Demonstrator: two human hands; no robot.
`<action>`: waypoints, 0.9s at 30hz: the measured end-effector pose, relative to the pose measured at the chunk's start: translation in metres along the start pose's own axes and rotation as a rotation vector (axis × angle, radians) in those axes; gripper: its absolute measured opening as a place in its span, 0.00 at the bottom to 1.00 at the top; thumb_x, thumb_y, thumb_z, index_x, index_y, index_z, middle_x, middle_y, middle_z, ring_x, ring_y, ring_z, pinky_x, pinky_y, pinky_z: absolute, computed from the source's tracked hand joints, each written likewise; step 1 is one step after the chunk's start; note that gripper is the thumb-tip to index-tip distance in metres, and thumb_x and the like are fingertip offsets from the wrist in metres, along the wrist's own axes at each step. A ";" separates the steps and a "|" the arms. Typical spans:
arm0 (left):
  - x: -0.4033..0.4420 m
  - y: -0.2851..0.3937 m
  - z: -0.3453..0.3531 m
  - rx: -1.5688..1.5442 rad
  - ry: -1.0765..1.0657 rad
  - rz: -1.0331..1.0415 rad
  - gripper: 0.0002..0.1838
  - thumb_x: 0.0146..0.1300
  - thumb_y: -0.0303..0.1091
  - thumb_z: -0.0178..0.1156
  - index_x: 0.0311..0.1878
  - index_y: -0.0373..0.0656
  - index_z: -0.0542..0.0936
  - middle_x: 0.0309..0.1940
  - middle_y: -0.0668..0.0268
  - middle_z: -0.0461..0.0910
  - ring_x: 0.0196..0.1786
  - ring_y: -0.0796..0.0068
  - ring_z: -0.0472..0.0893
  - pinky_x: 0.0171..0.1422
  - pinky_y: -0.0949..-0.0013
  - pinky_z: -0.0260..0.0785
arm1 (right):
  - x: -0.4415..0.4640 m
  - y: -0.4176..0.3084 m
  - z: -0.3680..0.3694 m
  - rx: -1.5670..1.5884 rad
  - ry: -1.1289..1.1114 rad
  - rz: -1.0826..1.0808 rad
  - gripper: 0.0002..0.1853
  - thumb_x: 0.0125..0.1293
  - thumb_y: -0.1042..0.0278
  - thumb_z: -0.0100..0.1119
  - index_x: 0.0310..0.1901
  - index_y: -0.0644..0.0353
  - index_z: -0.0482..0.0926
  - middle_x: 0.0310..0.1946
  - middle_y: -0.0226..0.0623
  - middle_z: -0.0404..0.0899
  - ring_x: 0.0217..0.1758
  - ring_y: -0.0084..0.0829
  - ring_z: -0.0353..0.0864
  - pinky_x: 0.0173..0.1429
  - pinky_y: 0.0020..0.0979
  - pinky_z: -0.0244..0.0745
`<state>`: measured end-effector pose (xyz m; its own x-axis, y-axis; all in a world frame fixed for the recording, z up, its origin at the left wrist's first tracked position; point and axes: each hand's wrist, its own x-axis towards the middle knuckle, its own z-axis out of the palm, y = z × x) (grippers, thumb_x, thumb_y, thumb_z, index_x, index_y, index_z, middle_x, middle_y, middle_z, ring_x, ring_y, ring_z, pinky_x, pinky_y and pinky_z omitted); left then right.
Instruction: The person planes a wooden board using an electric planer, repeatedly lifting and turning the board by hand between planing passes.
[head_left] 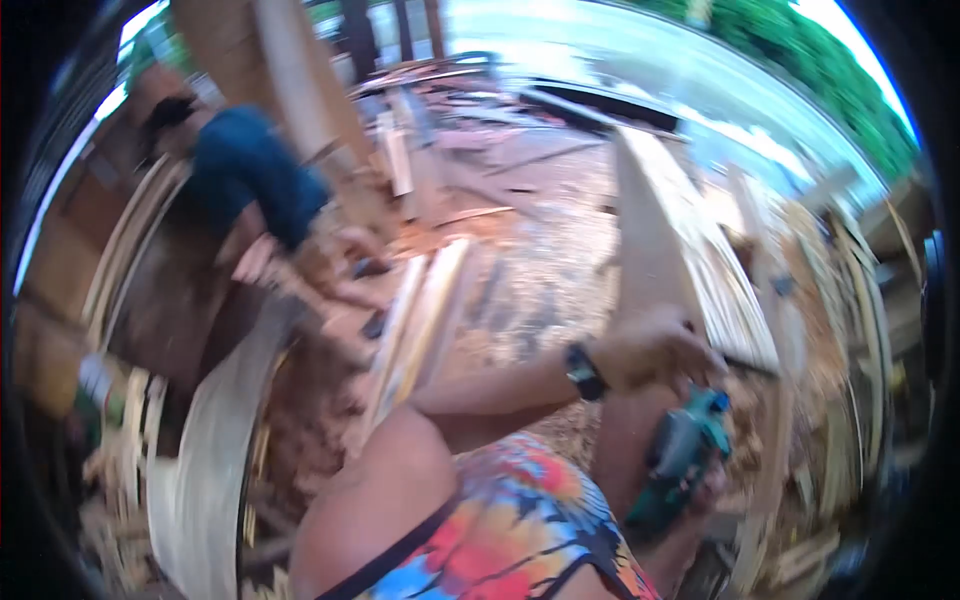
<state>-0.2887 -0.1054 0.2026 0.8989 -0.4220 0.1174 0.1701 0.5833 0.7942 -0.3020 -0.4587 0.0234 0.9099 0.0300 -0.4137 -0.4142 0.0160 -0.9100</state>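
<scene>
The view is smeared by motion. My left hand [660, 350], below a dark wristwatch [584, 372], reaches across to the right over a wide plank [645, 240]. Its fingers are curled, and a thin dark strip [750, 367] sticks out to the right beside them; what they hold is unclear. Just below is a green and dark power tool [678, 455], tilted, its exact kind too blurred to tell. My right hand [712, 485] grips this tool from its right side, largely hidden by the tool body.
At the left another person in dark shorts [250, 170] bends beside boards. Narrow planks [415, 320] lie mid-view on sawdust-covered ground [540, 280]. More boards [860, 320] stand at the right, a pale curved board [205, 480] at lower left. Scrap wood [450, 100] is piled behind.
</scene>
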 end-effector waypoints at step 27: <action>-0.013 -0.255 -0.122 0.938 0.708 -0.439 0.34 0.72 0.62 0.55 0.48 0.32 0.83 0.43 0.38 0.85 0.45 0.39 0.86 0.49 0.45 0.77 | -0.003 -0.010 -0.003 0.027 -0.038 0.054 0.26 0.77 0.49 0.58 0.67 0.57 0.73 0.21 0.24 0.66 0.16 0.19 0.65 0.21 0.24 0.65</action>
<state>-0.2942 -0.1637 -0.0739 0.9080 0.1787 -0.3789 0.4186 -0.3527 0.8369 -0.3003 -0.4622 0.0333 0.8851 0.0693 -0.4602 -0.4634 0.0399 -0.8852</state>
